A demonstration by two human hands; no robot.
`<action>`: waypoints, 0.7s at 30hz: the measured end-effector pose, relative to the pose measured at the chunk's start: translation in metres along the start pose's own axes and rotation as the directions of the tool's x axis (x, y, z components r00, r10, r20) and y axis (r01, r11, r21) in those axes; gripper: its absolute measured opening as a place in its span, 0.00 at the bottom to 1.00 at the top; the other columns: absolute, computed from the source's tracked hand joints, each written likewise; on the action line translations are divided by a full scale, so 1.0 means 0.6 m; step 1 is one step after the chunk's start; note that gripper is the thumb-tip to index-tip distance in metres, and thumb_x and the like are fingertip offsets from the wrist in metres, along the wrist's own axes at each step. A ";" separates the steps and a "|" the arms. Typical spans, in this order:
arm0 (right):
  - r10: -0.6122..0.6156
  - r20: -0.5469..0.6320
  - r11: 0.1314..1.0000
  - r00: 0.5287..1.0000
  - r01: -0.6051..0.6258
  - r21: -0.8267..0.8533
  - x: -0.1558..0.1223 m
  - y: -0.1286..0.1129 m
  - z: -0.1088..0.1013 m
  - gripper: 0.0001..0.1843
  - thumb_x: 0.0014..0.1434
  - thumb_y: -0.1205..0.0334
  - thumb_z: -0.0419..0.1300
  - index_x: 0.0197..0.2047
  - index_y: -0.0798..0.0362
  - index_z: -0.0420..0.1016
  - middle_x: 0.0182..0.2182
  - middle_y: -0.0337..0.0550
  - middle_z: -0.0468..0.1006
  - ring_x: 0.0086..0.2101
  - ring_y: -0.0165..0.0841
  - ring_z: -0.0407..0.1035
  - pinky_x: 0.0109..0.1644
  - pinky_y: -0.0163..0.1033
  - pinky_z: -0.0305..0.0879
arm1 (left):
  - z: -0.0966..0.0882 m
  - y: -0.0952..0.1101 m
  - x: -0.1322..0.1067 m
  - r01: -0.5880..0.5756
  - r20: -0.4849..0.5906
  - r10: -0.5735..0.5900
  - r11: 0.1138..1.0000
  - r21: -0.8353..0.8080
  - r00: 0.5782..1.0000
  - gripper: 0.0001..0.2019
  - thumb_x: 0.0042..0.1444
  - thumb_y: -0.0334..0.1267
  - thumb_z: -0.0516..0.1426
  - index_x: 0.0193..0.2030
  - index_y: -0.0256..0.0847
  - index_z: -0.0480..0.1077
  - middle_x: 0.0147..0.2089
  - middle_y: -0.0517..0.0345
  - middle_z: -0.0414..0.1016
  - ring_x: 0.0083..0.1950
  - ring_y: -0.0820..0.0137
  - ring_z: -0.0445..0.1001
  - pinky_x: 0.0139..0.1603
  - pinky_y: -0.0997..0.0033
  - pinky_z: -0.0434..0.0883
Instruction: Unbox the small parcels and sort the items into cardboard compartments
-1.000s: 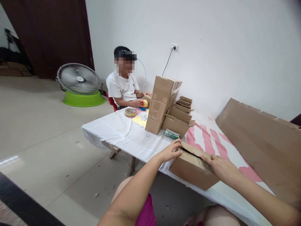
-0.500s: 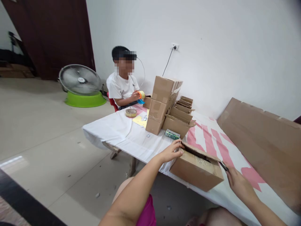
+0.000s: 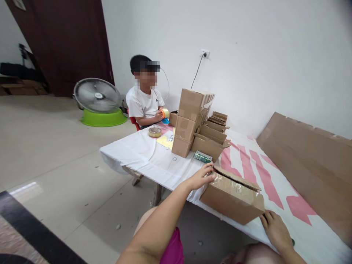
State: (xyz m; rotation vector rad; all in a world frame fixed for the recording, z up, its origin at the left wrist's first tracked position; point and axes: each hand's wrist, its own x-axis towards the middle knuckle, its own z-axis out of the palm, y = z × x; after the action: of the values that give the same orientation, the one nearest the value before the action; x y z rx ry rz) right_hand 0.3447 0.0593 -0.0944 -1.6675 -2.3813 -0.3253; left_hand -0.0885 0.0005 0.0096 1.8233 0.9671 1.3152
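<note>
A brown cardboard box (image 3: 231, 196) lies at the near edge of the low table (image 3: 143, 154). Clear tape shines along its closed top flaps. My left hand (image 3: 202, 176) grips the box's far left top corner, fingers curled over the flap. Down at the box's near right corner, my right hand (image 3: 276, 229) rests on the white cloth. Its fingers are bunched together, and what they hold, if anything, is hidden.
A stack of closed boxes (image 3: 189, 124) and folded open boxes (image 3: 213, 135) stand mid-table, with a green packet (image 3: 202, 157) in front. A tape roll (image 3: 154, 132) lies near a seated person (image 3: 144, 102) holding another roll. A large cardboard sheet (image 3: 310, 161) lies at right. A floor fan (image 3: 97, 96) stands behind.
My right hand slid off the box top along its length and dropped to the table at the near right corner. The top flaps now lie shut under tape. My left hand stayed put.
</note>
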 end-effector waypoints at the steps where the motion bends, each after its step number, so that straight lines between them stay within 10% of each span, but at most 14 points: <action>1: 0.006 -0.005 1.000 1.000 -0.006 0.008 -0.001 0.001 0.000 0.27 0.63 0.47 0.42 0.52 0.52 0.73 0.44 0.51 0.76 0.44 0.44 0.69 0.51 0.49 0.64 | 0.001 -0.004 0.002 0.004 -0.022 -0.004 1.000 -0.020 1.000 0.28 0.59 0.61 0.48 0.49 0.39 0.72 0.62 0.45 0.63 0.68 0.60 0.56 0.69 0.58 0.52; 9: 0.026 -0.051 1.000 0.998 -0.026 0.010 -0.002 -0.003 0.001 0.27 0.63 0.48 0.43 0.52 0.55 0.73 0.44 0.51 0.77 0.44 0.44 0.69 0.52 0.48 0.64 | 0.012 -0.006 0.015 0.118 -0.133 -0.117 0.993 0.004 0.984 0.17 0.55 0.45 0.57 0.48 0.39 0.72 0.61 0.45 0.65 0.62 0.57 0.64 0.61 0.54 0.64; 21: 0.043 -0.030 0.998 0.999 -0.042 0.042 -0.007 -0.029 -0.041 0.22 0.56 0.60 0.49 0.52 0.51 0.72 0.43 0.49 0.77 0.43 0.42 0.70 0.51 0.46 0.66 | -0.001 0.029 -0.001 0.174 0.191 -0.200 0.974 0.141 0.961 0.67 0.29 0.56 0.70 0.72 0.36 0.38 0.74 0.38 0.34 0.74 0.52 0.35 0.73 0.52 0.39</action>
State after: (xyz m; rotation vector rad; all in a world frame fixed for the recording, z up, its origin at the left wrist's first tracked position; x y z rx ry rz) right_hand 0.3311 0.0422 -0.0733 -1.6803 -2.3107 -0.2906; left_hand -0.0860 -0.0084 0.0244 1.8651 1.0979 0.9513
